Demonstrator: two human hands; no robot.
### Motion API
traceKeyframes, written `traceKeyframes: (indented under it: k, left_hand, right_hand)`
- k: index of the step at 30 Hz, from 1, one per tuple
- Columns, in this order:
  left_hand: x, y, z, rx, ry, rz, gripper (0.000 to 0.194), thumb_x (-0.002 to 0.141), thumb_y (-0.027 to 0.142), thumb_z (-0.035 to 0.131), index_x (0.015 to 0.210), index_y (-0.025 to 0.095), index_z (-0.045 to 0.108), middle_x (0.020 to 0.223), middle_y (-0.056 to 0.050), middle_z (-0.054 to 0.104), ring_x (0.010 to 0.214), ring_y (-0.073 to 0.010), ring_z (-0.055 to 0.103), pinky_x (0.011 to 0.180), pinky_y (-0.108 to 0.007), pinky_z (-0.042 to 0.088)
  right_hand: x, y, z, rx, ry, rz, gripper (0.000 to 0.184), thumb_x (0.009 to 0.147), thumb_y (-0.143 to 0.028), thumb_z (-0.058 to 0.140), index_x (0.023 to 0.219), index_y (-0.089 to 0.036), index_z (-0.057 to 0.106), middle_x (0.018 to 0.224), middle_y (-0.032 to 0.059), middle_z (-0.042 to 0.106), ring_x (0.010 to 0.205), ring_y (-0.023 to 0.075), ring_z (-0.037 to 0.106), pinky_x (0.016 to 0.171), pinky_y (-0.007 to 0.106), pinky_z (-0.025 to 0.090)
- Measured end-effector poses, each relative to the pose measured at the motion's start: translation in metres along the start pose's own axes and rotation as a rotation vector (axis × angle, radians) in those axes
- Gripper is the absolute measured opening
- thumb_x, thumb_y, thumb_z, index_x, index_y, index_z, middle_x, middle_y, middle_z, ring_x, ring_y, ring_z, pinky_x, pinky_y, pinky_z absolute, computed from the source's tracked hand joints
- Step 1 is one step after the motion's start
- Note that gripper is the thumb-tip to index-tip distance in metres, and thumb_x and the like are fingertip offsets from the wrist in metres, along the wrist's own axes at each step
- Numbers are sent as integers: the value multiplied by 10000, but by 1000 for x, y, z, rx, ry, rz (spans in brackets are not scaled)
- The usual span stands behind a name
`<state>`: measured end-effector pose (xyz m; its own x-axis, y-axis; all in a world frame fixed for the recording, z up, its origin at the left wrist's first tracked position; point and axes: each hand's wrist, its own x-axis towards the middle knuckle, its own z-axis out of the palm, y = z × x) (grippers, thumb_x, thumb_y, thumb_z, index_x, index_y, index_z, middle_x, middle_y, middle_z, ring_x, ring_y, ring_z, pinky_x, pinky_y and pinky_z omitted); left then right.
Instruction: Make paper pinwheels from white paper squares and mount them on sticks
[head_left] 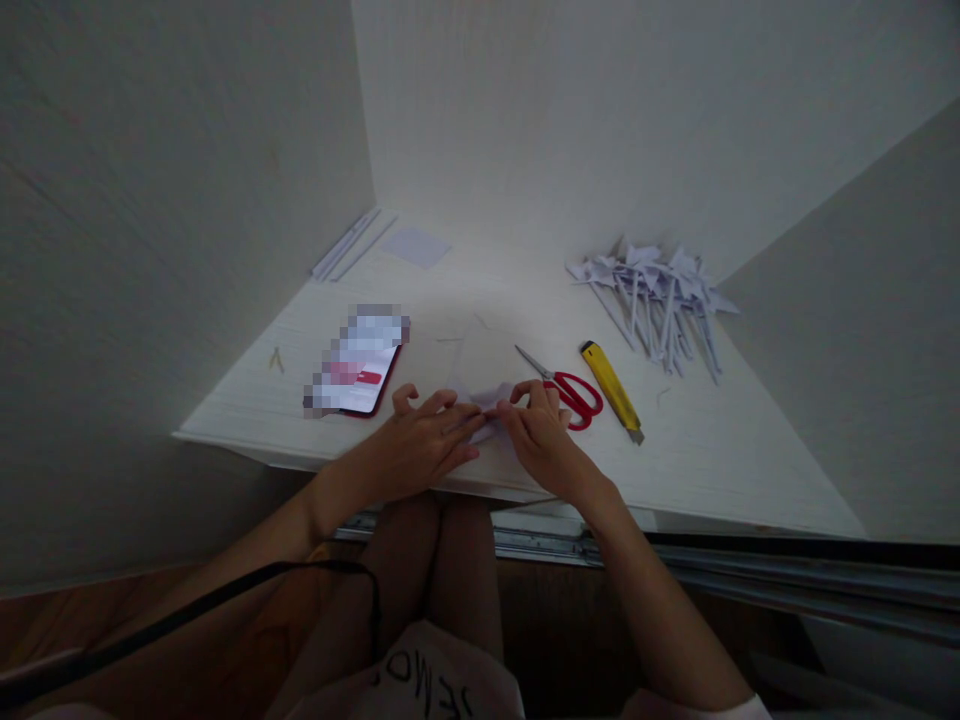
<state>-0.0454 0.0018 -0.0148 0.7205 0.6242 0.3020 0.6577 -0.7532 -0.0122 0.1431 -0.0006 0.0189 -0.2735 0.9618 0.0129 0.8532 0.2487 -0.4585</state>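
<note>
A small piece of white paper lies near the front edge of the white table, partly covered by my fingers. My left hand is closed on its left part, fingers pointing right. From the other side my right hand pinches the paper, and the fingertips of both hands meet over it. Red-handled scissors lie just beyond my right hand, blades pointing away to the left. A yellow utility knife rests to their right. How the paper is folded is hidden by my fingers.
A phone with a lit screen lies on the left. Behind it are thin paper sticks and a paper square. Folded paper shapes on paper stems are piled at the back right. Walls enclose the table on three sides.
</note>
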Motion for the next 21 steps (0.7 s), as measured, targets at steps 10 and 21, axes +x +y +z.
traceKeyframes:
  k: [10,21]
  left_hand:
    - [-2,1,-5,-19,-66,32,359,892,347,357,1236,276,432,1299,-33,476,1117,-229,421,910,-450,261]
    - [4,-8,-5,-66,24,110,329,898,395,330,1097,229,534,1205,-62,560,1188,-208,398,985,-477,160]
  right_hand:
    - [-7,23,-5,65,257,-73,406,916,-365,267,973,-257,654,988,84,497,946,213,453,803,405,366]
    - [2,132,-64,-420,40,411,380,777,-380,546,982,-68,622,894,168,608,769,227,597,660,304,433]
